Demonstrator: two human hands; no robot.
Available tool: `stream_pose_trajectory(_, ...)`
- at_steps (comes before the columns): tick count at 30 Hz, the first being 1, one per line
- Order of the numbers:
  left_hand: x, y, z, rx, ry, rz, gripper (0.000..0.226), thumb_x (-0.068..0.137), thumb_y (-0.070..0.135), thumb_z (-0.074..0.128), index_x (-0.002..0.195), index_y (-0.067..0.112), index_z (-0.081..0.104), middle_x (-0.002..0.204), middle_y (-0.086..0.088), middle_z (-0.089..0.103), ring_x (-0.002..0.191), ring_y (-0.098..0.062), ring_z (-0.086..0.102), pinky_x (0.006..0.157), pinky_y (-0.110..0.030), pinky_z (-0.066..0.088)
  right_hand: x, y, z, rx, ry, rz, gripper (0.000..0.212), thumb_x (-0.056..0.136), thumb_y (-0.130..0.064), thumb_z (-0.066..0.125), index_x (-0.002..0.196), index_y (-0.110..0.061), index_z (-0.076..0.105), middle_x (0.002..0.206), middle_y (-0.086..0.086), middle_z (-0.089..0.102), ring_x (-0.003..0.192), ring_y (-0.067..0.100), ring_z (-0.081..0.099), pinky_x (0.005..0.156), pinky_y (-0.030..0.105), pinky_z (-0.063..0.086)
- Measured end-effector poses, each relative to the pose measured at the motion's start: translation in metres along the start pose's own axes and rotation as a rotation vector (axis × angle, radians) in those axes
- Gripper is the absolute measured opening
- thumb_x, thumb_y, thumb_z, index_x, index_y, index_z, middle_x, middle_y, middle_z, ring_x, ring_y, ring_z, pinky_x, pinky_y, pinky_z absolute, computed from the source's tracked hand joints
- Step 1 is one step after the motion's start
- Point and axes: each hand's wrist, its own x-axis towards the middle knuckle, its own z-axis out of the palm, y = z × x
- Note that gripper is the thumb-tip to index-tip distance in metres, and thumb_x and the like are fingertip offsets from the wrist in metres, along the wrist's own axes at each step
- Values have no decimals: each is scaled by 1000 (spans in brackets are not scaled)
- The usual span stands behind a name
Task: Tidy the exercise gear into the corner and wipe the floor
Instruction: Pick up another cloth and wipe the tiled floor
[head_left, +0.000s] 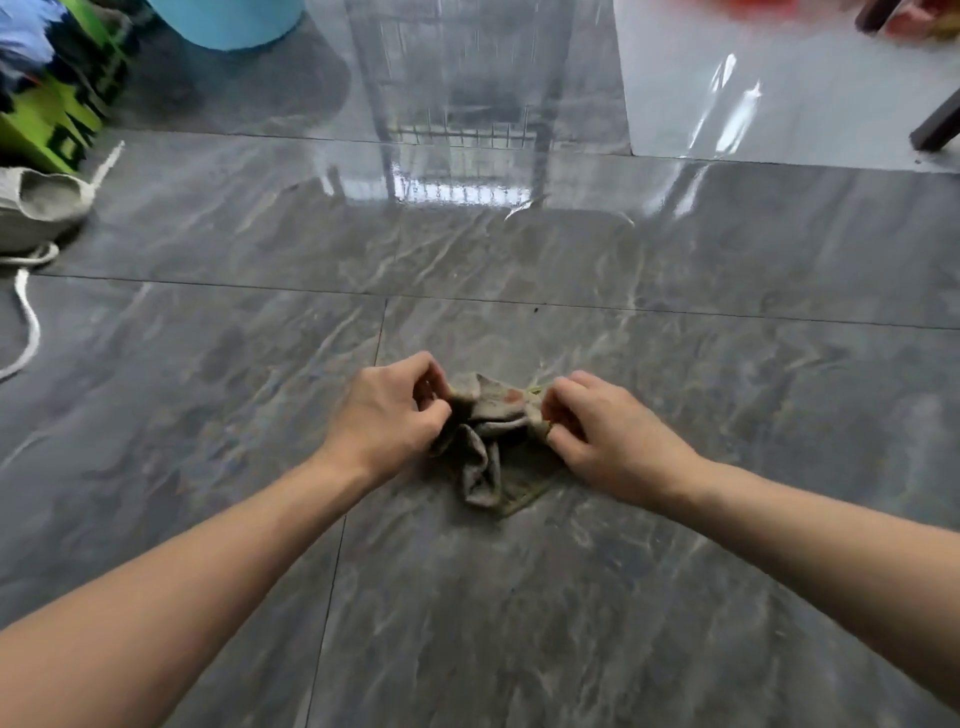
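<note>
At the far left edge a canvas bag (41, 208) and white cord (28, 317) lie on the grey tiled floor (675, 597). At lower centre the left hand (387, 415) pinches the crumpled cloth (491, 441), which hangs between the hands toward the floor. The right hand (613, 441) pinches its opposite edge. Both hands sit equally near, probably set to spread it sideways.
</note>
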Motion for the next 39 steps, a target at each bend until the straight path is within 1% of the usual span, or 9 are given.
stream_pose_trajectory(5,-13,-8,-11,87,-23,-56,11,71,29,59,81,28,55,79,10,62,80,-18,59,71,-40,51,-1,-27,11,-92,-53,-32,13,85,-28,54,96,-21,52,101,1,52,96,24,54,82,41,49)
stream_pose_trajectory(9,-31,-7,-10,359,51,125,22,77,29,63,93,20,50,100,0,51,95,-23,48,76,-40,46,-2,-39,26,-166,114,429,47,86,-43,55,122,-17,39,122,9,41,114,32,43,87,47,47)
stream_pose_trajectory(11,-39,-7,3,475,-72,275,25,78,38,46,95,22,55,104,1,55,98,-23,53,77,-37,45,0,-40,42,-124,64,612,66,87,-55,52,133,-13,30,130,16,36,121,37,37,95,48,42)
stream_pose_trajectory(14,-39,-12,24,557,-253,321,48,80,39,36,120,21,55,130,1,54,118,-20,51,97,-35,42,9,-37,64,-203,6,567,93,82,-69,49,146,-11,16,140,23,29,126,38,32,100,44,39)
stream_pose_trajectory(19,-22,-12,36,601,-407,247,66,92,31,44,152,21,19,161,3,14,146,-14,16,120,-34,11,31,-25,67,-242,-18,506,98,84,-66,49,152,-11,5,154,32,6,141,44,14,114,44,24)
stream_pose_trajectory(24,27,7,48,627,-413,275,71,92,30,44,154,18,13,162,0,5,148,-17,11,120,-36,12,70,12,45,-240,58,518,96,87,-56,55,152,-6,5,155,33,4,143,45,12,113,45,26)
stream_pose_trajectory(28,69,29,41,550,-178,234,59,82,35,55,138,19,42,147,-4,35,131,-26,39,99,-39,38,97,84,-7,-256,140,644,87,89,-50,55,149,-2,14,152,34,13,139,46,23,106,48,36)
stream_pose_trajectory(32,96,15,15,645,-129,43,58,80,46,60,129,21,43,131,-2,38,117,-26,44,92,-38,40,108,159,-55,-247,228,779,74,83,-50,61,135,-4,36,139,31,36,126,47,41,99,48,42)
stream_pose_trajectory(39,80,-44,-27,578,-85,-84,58,79,52,66,125,21,47,124,2,43,110,-24,49,89,-40,45,184,173,-77,-113,305,761,99,71,-71,61,143,-8,33,147,28,30,137,42,30,113,45,30)
